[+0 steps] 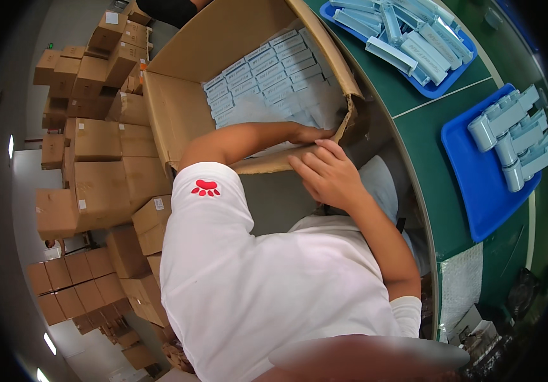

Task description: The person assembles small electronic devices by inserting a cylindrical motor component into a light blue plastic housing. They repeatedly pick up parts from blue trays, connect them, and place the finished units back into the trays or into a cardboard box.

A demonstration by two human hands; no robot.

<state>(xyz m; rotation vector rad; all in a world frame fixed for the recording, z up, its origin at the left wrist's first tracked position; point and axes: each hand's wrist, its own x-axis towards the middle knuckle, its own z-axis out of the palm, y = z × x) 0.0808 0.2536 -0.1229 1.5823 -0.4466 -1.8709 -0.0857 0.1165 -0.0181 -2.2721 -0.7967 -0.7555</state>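
Observation:
A large open cardboard box (178,108) stands in front of me. Inside lie rows of small light-blue and white boxes (267,70), partly covered by a clear plastic bag (306,105). My left arm reaches across the near wall, and my left hand (312,134) is closed at the box's near right corner; its fingertips are mostly hidden. From outside, my right hand (330,172) grips the same edge with bent fingers, close beside the left. The cardboard at that corner looks creased and ragged.
On the green table to the right, a blue tray (462,184) carries light-blue plastic parts (516,137). Another blue tray (436,92) is heaped with long light-blue pieces (427,54). Brown cartons (99,172) are stacked at left. Bubble wrap (462,280) lies near the table's front.

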